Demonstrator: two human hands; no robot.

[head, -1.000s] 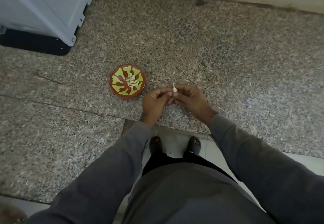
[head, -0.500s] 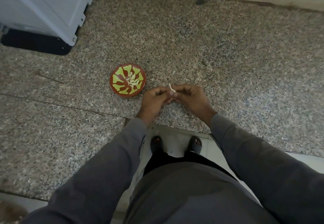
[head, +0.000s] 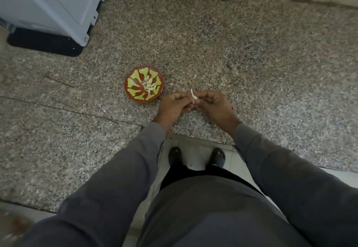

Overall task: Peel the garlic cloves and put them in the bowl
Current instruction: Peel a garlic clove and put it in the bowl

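Both hands' fingers pinch one garlic clove, seemingly half-peeled, between them

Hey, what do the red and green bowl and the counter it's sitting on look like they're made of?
The bowl looks like glazed ceramic or glossy melamine: a smooth red surface with crisp green shapes and a soft sheen; the picture can't settle which. The counter looks like polished granite: fine pink, grey and black speckles throughout, with a straight seam between slabs.
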